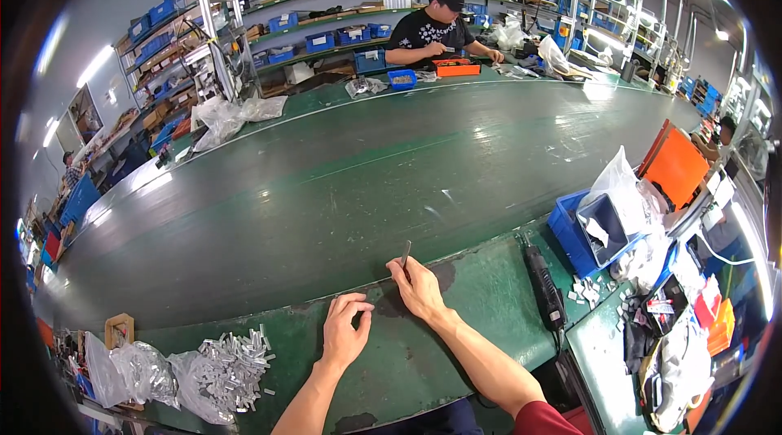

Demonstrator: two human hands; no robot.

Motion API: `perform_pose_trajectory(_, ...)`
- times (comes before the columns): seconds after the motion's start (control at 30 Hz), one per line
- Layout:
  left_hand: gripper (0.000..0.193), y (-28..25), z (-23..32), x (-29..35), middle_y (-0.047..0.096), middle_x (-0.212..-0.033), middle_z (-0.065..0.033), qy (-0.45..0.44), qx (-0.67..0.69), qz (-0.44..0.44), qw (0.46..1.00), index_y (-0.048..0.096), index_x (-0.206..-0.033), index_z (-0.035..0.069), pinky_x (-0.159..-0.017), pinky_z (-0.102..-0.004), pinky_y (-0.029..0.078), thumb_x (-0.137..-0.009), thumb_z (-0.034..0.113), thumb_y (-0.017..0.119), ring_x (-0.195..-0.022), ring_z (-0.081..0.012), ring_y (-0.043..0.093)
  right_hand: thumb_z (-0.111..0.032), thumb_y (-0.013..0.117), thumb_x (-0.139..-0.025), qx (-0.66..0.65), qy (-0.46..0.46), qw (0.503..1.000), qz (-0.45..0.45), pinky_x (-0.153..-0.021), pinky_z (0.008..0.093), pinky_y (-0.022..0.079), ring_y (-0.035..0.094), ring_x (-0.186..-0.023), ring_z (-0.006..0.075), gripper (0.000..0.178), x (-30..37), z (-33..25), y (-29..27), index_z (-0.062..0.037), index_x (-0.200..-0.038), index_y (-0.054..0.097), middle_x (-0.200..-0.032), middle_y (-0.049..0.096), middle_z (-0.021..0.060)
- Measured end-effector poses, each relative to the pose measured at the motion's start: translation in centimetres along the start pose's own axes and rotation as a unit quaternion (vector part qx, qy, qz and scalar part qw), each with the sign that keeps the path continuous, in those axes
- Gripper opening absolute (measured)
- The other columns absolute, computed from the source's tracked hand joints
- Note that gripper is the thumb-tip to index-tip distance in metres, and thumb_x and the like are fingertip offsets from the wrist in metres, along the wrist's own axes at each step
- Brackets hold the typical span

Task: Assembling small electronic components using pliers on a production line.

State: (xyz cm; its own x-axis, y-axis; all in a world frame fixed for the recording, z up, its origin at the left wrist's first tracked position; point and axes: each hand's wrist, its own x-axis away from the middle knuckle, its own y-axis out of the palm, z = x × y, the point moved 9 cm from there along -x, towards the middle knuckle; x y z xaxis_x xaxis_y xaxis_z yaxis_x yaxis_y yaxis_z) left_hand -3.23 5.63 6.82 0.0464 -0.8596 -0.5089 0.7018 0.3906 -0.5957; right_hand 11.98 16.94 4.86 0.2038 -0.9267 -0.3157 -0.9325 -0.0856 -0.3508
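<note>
My right hand is closed, with a thin grey metal strip upright between thumb and fingers at the edge of the green worktop. Whether the strip is a tool or a part, I cannot tell. Just to its left, my left hand hovers over the worktop, fingers bent and a gap between thumb and forefinger; nothing shows in it. A pile of small silvery metal pieces spills from a clear plastic bag left of that hand. To the right of my right hand lies a black corded power tool.
A wide dark conveyor belt runs past the worktop. At right stand a blue bin with plastic bags, small pale pieces and an orange panel. Across the belt, a person works by an orange tray.
</note>
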Motion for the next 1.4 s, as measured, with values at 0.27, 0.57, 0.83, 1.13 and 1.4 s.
perform_pose_trajectory(0.27, 0.017, 0.00, -0.08, 0.04, 0.066, -0.112, -0.0097, 0.001, -0.002, 0.000, 1.000, 0.069, -0.097, 0.005, -0.094, -0.0401, 0.051, -0.082, -0.002, 0.071, -0.108, -0.0311, 0.062, -0.026, 0.060, -0.101, -0.006, 0.006, 1.000, -0.002, -0.073, 0.0439, 0.052, 0.067, -0.084, 0.0410, 0.028, 0.03, 0.40, 0.24, 0.0018, -0.103, 0.063, -0.092, 0.068, 0.0228)
perform_pose_trajectory(0.57, 0.017, -0.11, -0.01, 0.01, 0.065, -0.112, -0.0099, -0.005, -0.008, -0.003, 1.000, 0.069, -0.097, 0.005, -0.093, -0.0404, 0.050, -0.082, -0.002, 0.071, -0.107, -0.0314, 0.062, -0.026, 0.060, -0.101, -0.010, 0.010, 1.000, -0.005, -0.071, 0.0436, 0.052, 0.067, -0.082, 0.0408, 0.028, 0.03, 0.46, 0.40, 0.0021, -0.101, 0.062, -0.093, 0.067, 0.0223)
perform_pose_trajectory(0.83, 0.016, -0.02, -0.15, 0.05, 0.066, -0.112, -0.0096, -0.005, -0.004, -0.004, 1.000, 0.069, -0.097, 0.005, -0.093, -0.0401, 0.051, -0.083, -0.001, 0.071, -0.107, -0.0311, 0.062, -0.025, 0.060, -0.101, 0.015, -0.011, 1.000, -0.002, -0.070, 0.0435, 0.052, 0.067, -0.082, 0.0407, 0.028, 0.02, 0.33, 0.36, 0.0024, -0.100, 0.062, -0.093, 0.067, 0.0223)
perform_pose_trajectory(1.13, 0.014, -0.10, -0.08, 0.08, 0.065, -0.113, -0.0079, 0.005, -0.013, -0.001, 1.000, 0.069, -0.096, 0.006, -0.091, -0.0406, 0.051, -0.083, 0.001, 0.070, -0.105, -0.0310, 0.062, -0.026, 0.061, -0.101, 0.007, 0.007, 1.000, -0.008, -0.069, 0.0429, 0.052, 0.068, -0.081, 0.0386, 0.028, 0.08, 0.34, 0.46, 0.0017, -0.102, 0.063, -0.092, 0.068, 0.0219)
perform_pose_trajectory(1.4, 0.015, -0.04, -0.15, 0.07, 0.065, -0.113, -0.0083, 0.002, -0.008, 0.002, 1.000, 0.069, -0.096, 0.006, -0.090, -0.0409, 0.051, -0.082, 0.000, 0.070, -0.106, -0.0311, 0.062, -0.025, 0.061, -0.100, 0.008, -0.003, 1.000, -0.009, -0.069, 0.0431, 0.052, 0.067, -0.079, 0.0389, 0.027, 0.06, 0.28, 0.41, 0.0017, -0.101, 0.063, -0.091, 0.068, 0.0216)
